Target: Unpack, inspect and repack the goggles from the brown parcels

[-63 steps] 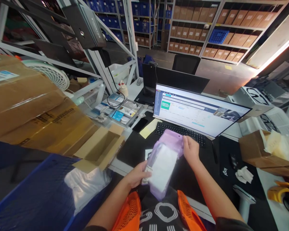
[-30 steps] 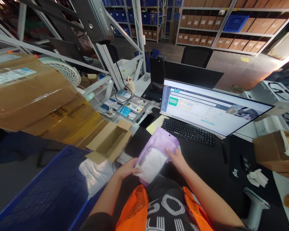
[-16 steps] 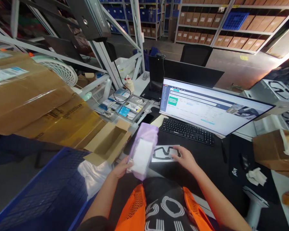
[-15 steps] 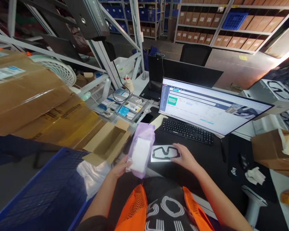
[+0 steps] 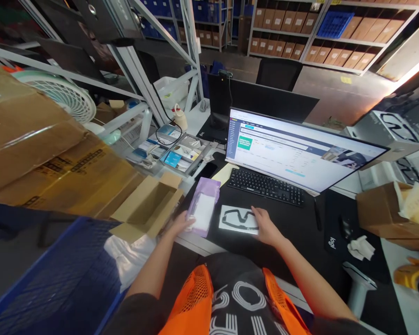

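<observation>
My left hand [image 5: 182,223] grips the near left edge of a purple bubble-wrap pouch [image 5: 214,186] with a white box showing inside. The pouch rests on the black desk mat, tilted slightly away from me. To its right, a flat white box [image 5: 226,224] printed with a black goggle-like outline lies on the mat. Its right end sits between the thumb and fingers of my right hand [image 5: 265,226]. Left of the pouch stands an open cardboard box [image 5: 149,204] with its flaps spread.
Beyond the hands are a black keyboard [image 5: 265,187] and a lit monitor [image 5: 282,149]. A barcode scanner [image 5: 357,284], a mouse [image 5: 345,227] and crumpled tissue [image 5: 361,248] lie right. Large cartons [image 5: 49,149] and a blue crate [image 5: 56,279] crowd the left, near an organiser tray [image 5: 184,153].
The purple pouch has gone down and away from me onto the mat, still in my left hand. My right hand stays on the white box. The whole view has shifted a little.
</observation>
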`<state>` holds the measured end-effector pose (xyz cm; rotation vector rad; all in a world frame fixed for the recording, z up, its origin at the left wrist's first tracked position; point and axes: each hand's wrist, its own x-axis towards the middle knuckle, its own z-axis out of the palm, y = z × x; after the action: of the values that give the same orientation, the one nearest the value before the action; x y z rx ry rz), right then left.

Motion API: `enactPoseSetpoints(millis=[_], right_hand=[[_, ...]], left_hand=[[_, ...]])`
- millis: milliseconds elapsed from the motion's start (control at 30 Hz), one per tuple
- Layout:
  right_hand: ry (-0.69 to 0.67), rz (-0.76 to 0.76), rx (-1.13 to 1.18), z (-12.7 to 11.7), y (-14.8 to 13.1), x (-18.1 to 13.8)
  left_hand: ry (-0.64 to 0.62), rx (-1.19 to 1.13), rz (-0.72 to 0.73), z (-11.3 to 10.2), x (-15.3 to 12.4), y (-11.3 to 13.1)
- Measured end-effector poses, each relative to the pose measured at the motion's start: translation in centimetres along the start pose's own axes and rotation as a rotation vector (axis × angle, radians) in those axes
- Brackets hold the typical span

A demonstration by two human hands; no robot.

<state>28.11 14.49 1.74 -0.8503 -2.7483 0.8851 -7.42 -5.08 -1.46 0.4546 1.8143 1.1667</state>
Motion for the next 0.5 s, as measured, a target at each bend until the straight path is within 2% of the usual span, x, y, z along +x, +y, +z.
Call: enactPoseSetpoints(millis=[67,133,200,233,367,433,500], right_hand=[[0.09,0.103,0.075,-0.1,1.3,-2.5],[0.198,0.215,0.196,0.1,2.5,-5.2],[0.269,0.291,0.356,0.5,3.0,-7.6],[0.289,0.31,0.457,0.8,2.9,-8.6],[0.341,0.292,0.801,2.5,0.7,-10.0],[0.334,0.249,0.819,3.2,-0.6,-9.5],[0.291,0.216,0.782,3.6,-1.6,-8.9]], left_hand=[[0.129,0.093,0.068,1.0,-0.9,0.1],[0.207,0.153,0.152,2.7,-2.3,0.0],[0.178,0.186,0.235,5.0,-3.9,0.0],[0.113,0.192,0.272,6.4,-4.6,0.0],[-0.369,0.051,0.358,11.9,-6.6,1.2],[-0.578,-0.055,0.325,13.9,-7.0,2.5],[-0.705,-0.102,0.283,15.1,-7.1,3.8]])
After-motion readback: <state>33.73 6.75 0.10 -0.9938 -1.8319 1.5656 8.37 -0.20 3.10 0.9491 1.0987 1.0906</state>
